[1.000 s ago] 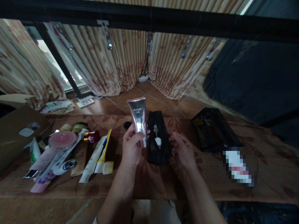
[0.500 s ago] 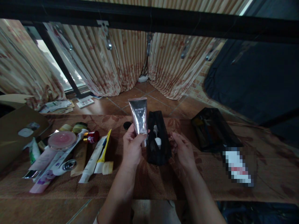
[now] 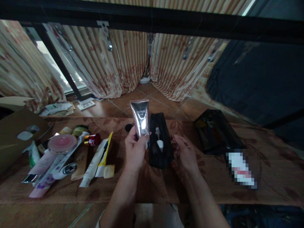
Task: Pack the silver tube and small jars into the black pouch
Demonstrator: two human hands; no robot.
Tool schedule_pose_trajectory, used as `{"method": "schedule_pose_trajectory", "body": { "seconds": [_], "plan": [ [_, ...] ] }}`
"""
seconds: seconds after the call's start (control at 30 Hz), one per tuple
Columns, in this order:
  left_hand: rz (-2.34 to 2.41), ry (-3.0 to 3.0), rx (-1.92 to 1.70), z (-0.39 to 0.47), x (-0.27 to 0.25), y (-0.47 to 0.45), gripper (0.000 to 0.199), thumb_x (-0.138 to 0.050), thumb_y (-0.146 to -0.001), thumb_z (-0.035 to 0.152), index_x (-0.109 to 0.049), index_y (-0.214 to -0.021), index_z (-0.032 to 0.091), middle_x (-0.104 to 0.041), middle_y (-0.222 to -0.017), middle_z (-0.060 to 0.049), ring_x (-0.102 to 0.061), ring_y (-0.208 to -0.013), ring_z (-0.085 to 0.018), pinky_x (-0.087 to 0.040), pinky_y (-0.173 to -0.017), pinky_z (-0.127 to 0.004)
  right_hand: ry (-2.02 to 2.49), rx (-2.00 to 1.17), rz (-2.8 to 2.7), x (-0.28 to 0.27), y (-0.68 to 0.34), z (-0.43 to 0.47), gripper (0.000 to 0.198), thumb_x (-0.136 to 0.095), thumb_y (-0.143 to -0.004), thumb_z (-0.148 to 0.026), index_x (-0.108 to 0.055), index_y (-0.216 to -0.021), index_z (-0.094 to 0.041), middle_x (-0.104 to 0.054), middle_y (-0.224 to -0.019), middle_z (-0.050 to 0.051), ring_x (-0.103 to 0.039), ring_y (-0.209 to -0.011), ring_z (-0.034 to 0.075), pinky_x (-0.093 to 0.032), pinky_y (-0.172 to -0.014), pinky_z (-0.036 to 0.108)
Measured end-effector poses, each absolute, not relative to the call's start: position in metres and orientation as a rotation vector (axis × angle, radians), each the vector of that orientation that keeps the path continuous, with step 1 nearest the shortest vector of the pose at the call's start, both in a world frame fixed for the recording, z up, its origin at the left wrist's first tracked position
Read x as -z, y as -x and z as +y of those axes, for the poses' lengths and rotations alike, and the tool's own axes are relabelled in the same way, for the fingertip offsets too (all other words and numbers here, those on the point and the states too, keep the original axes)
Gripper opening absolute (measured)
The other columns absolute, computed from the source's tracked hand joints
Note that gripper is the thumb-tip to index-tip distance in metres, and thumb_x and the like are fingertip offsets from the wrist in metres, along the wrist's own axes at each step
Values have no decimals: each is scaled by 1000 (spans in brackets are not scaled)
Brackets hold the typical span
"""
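My left hand [image 3: 136, 148] is closed around the capped lower end of a shiny silver squeeze tube [image 3: 140, 115] marked MARUBI, holding it upright. Just right of the tube stands an open black mesh pouch [image 3: 163, 158], with a white-headed item [image 3: 160, 145] inside it. At the pouch's right side my right hand [image 3: 186, 153] has its fingers curled and pinched at the edge; the fingertips are partly hidden in shadow. A small round black object [image 3: 128, 127] lies behind my left hand.
Left on the brown cloth [image 3: 152, 193] lie several cosmetic tubes, among them a white tube [image 3: 93, 164], a pink-lidded jar [image 3: 62, 143] and a red-capped bottle [image 3: 95, 139]. A cardboard box [image 3: 14, 139] stands far left. A second black mesh pouch [image 3: 217, 133] lies right, near a blurred white packet [image 3: 241, 169].
The view has shifted very slightly. Both hands, the tube and the pouch keep nearly the same places.
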State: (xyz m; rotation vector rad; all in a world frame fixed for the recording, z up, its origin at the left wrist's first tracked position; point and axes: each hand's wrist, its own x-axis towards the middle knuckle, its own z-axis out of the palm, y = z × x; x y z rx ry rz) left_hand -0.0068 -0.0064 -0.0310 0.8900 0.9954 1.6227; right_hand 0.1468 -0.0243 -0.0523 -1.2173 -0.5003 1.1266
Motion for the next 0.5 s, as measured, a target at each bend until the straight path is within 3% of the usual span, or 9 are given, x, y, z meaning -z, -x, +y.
{"method": "schedule_pose_trajectory", "body": {
  "seconds": [0.5],
  "plan": [
    [1034,-828,-1595,-6,31,6,18,-72,-77,31,-70,-89,19,-65,-72,2,-61,-65,-11,-45,-59,-20,1244,-1116,-518,54,-147,-24,36,-85,-59,-47,-70,-72,-18,-56,-57,-5,-45,-50,8,-33,-46,22]
  ]
}}
